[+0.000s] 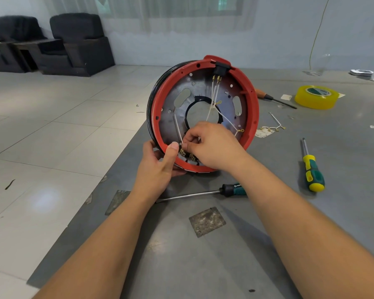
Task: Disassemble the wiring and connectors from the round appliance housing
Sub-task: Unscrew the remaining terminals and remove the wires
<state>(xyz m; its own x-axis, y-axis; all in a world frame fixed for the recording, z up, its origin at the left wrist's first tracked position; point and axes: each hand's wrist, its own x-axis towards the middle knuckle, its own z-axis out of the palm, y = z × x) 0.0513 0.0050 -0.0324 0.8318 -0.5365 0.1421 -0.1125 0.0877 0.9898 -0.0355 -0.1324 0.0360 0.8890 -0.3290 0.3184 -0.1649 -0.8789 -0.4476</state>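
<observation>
The round red housing [203, 113] stands on its edge on the grey tabletop [268, 234], its open inside turned toward the person. The left hand [158, 167] grips the lower rim, thumb pressed over the red edge, steadying it. The right hand [212, 145] reaches inside, its fingertips pinching a white wire [178, 130] just above the brass connectors [187, 155] at the bottom of the housing. More white wires [216, 104] run from a black socket [221, 71] at the top rim down across the dark metal plate. A long screwdriver [203, 193] lies on the tabletop just in front of the housing, partly under the right forearm. Off to the right lie a green and yellow screwdriver [312, 169], a loose bundle of wires [272, 126], a roll of yellow tape [316, 97] and an orange-handled tool [274, 99]. Two dark armchairs [52, 44] sit by the far wall
</observation>
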